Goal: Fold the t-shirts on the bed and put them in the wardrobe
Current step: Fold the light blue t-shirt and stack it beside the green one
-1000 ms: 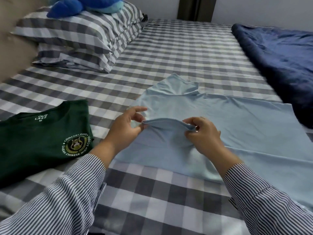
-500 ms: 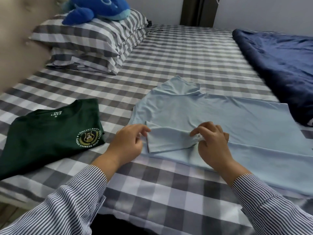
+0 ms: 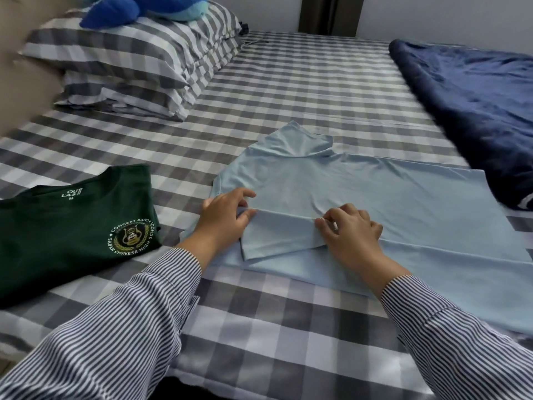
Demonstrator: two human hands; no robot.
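A light blue t-shirt (image 3: pixel 375 203) lies spread flat on the checked bed (image 3: pixel 288 90), its collar toward the left. Its near sleeve is folded in over the body. My left hand (image 3: pixel 223 219) pinches the left end of that sleeve's fold between thumb and fingers. The fold's right end is held by the curled fingertips of my right hand (image 3: pixel 353 236), which sits low on the cloth. A dark green t-shirt (image 3: pixel 66 235) with a round school crest lies folded at the left, apart from both hands. No wardrobe is in view.
Two checked pillows (image 3: pixel 138 73) are stacked at the back left with a blue plush toy (image 3: pixel 144 7) on top. A navy blanket (image 3: pixel 476 105) is bunched along the right side, touching the blue shirt's far corner. The bed's near edge (image 3: pixel 259 382) runs below my sleeves.
Both hands have carried the lifted sleeve fold inward and lowered it onto the shirt's body. The view has also shifted a little.
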